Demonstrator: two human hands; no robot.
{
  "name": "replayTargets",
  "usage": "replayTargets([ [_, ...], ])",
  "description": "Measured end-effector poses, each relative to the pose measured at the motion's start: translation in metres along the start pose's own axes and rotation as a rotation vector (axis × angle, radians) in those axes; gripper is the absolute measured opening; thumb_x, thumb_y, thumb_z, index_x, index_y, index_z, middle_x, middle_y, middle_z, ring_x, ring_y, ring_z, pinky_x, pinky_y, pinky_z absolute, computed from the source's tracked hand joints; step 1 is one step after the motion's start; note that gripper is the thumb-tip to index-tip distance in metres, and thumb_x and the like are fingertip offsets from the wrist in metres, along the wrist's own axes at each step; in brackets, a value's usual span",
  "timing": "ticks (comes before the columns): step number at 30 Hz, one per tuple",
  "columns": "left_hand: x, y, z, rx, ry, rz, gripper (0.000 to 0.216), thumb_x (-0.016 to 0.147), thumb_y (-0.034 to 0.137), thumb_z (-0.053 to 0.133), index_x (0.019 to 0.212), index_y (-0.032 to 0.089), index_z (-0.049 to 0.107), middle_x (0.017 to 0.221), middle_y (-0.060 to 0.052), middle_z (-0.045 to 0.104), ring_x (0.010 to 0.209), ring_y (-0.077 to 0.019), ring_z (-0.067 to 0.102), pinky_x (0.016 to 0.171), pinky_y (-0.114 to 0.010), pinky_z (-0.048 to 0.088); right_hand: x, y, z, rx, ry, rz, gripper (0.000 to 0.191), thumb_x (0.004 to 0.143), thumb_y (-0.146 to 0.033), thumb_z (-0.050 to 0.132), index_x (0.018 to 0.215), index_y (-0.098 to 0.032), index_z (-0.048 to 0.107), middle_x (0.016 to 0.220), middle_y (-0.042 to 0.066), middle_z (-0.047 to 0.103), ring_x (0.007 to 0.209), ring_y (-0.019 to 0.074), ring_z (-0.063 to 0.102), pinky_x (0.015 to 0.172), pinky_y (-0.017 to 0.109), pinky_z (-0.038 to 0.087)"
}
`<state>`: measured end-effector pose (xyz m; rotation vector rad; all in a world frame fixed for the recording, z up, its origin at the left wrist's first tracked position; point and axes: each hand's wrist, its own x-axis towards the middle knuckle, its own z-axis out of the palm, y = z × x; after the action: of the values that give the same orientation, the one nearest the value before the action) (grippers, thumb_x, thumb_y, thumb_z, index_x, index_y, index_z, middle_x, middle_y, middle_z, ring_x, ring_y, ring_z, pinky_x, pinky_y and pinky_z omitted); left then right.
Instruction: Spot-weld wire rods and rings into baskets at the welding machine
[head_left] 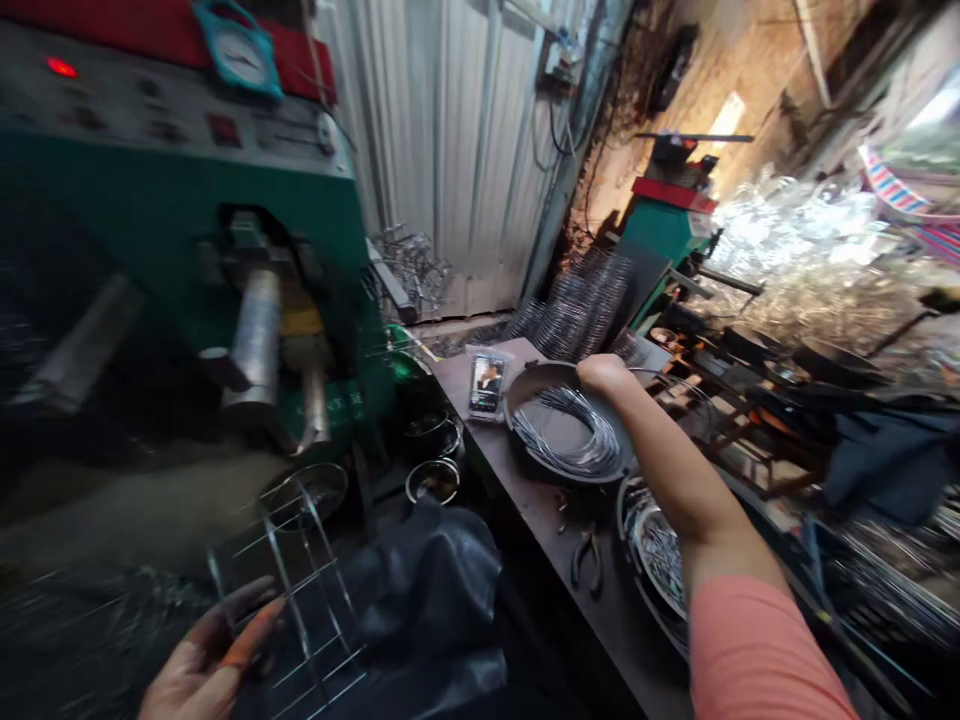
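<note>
At the lower left, my left hand (214,650), with orange covering on a finger, is closed on a welded wire rack (300,600) of bright thin rods. My right arm stretches across the bench, and my right hand (602,374) is at the far rim of a round dark pan (517,425). Its fingers are hidden, so I cannot see what they hold. In that pan lies a bundle of wire rings (600,445). Thin curved wires (679,383) show just beyond my right hand. A second round pan (626,540) with small metal pieces sits partly behind my forearm.
A green welding machine (150,240) with metal electrode arms (256,330) stands at left. On the bench (544,520) are pliers (587,562) and a phone (487,383). Stacked wire parts (585,305) stand behind, near another green machine (660,240). Dark cloth (427,590) covers my lap.
</note>
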<state>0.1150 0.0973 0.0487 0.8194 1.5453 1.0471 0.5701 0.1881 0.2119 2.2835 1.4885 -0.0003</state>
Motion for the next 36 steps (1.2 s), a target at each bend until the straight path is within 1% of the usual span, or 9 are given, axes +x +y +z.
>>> replayTargets([
  [5, -0.011, 0.015, 0.001, -0.198, 0.0, 0.019, 0.053, 0.033, 0.043, 0.081, 0.079, 0.022, 0.066, 0.077, -0.002, 0.066, 0.069, -0.0177, 0.057, 0.052, -0.023, 0.044, -0.065, -0.066, -0.015, -0.134, 0.044, -0.547, 0.022, 0.072, -0.014, 0.056, 0.085, -0.016, 0.073, 0.088, 0.013, 0.07, 0.087, 0.0284, 0.065, 0.071, 0.032, 0.049],
  [9, -0.015, 0.014, -0.009, -0.275, -0.027, 0.017, 0.057, 0.043, 0.045, 0.08, 0.091, 0.02, 0.063, 0.075, -0.001, 0.063, 0.063, -0.0136, 0.055, 0.048, -0.021, 0.04, -0.097, -0.126, 0.016, -0.199, -0.088, -0.863, 0.022, 0.07, -0.014, 0.056, 0.084, -0.02, 0.073, 0.081, 0.011, 0.071, 0.08, 0.0262, 0.066, 0.064, 0.03, 0.049],
  [14, -0.021, 0.008, -0.027, -0.313, -0.042, 0.01, 0.057, 0.043, 0.045, 0.08, 0.09, 0.018, 0.063, 0.075, -0.001, 0.061, 0.065, -0.0152, 0.056, 0.05, -0.022, 0.041, -0.116, -0.196, 0.077, -0.253, -0.202, -0.981, 0.019, 0.062, -0.012, 0.061, 0.076, -0.02, 0.071, 0.078, 0.011, 0.07, 0.076, 0.0293, 0.067, 0.057, 0.034, 0.051],
  [17, -0.021, 0.003, -0.035, -0.341, -0.046, -0.01, 0.057, 0.041, 0.045, 0.08, 0.089, 0.019, 0.062, 0.074, 0.0, 0.061, 0.066, -0.0165, 0.057, 0.052, -0.024, 0.042, -0.125, -0.219, 0.1, -0.287, -0.157, -0.973, 0.018, 0.056, -0.006, 0.063, 0.062, -0.022, 0.068, 0.075, 0.009, 0.07, 0.072, 0.0304, 0.067, 0.055, 0.037, 0.053],
  [20, -0.018, -0.001, -0.039, -0.34, -0.041, -0.022, 0.058, 0.039, 0.045, 0.08, 0.089, 0.02, 0.062, 0.072, 0.0, 0.062, 0.064, -0.0174, 0.057, 0.048, -0.024, 0.04, -0.132, -0.224, 0.1, -0.248, -0.103, -0.937, 0.026, 0.05, 0.0, 0.065, 0.046, -0.025, 0.06, 0.065, 0.004, 0.068, 0.067, 0.0284, 0.067, 0.053, 0.036, 0.053],
  [22, -0.015, -0.006, -0.04, -0.325, -0.046, -0.022, 0.058, 0.04, 0.046, 0.08, 0.089, 0.02, 0.062, 0.073, -0.001, 0.063, 0.066, -0.0182, 0.058, 0.05, -0.025, 0.041, -0.134, -0.22, 0.087, -0.202, -0.066, -0.897, 0.026, 0.049, 0.0, 0.066, 0.047, -0.025, 0.06, 0.062, 0.004, 0.067, 0.066, 0.0282, 0.067, 0.052, 0.035, 0.052],
  [27, -0.007, -0.018, -0.039, -0.265, -0.079, 0.025, 0.059, 0.046, 0.053, 0.076, 0.092, 0.018, 0.062, 0.079, -0.004, 0.064, 0.073, -0.0193, 0.058, 0.054, -0.025, 0.041, -0.133, -0.19, 0.032, -0.036, 0.139, -0.772, 0.028, 0.072, -0.012, 0.055, 0.096, -0.022, 0.066, 0.08, 0.011, 0.07, 0.077, 0.0274, 0.067, 0.061, 0.034, 0.05],
  [30, -0.006, -0.024, -0.037, -0.245, -0.104, 0.046, 0.059, 0.051, 0.053, 0.074, 0.096, 0.018, 0.06, 0.077, -0.003, 0.063, 0.067, -0.016, 0.055, 0.051, -0.023, 0.038, -0.124, -0.168, 0.008, 0.165, 0.182, -0.757, 0.036, 0.074, -0.022, 0.06, 0.11, -0.021, 0.059, 0.092, 0.01, 0.069, 0.085, 0.0248, 0.065, 0.069, 0.031, 0.048],
  [36, -0.01, -0.021, -0.031, -0.263, -0.141, 0.013, 0.055, 0.052, 0.049, 0.075, 0.094, 0.018, 0.059, 0.079, -0.003, 0.063, 0.068, -0.0153, 0.056, 0.053, -0.022, 0.038, -0.085, -0.15, 0.013, 0.769, 0.192, -0.812, 0.022, 0.077, -0.035, 0.053, 0.088, -0.019, 0.065, 0.084, 0.002, 0.067, 0.081, 0.0171, 0.06, 0.074, 0.027, 0.044],
])
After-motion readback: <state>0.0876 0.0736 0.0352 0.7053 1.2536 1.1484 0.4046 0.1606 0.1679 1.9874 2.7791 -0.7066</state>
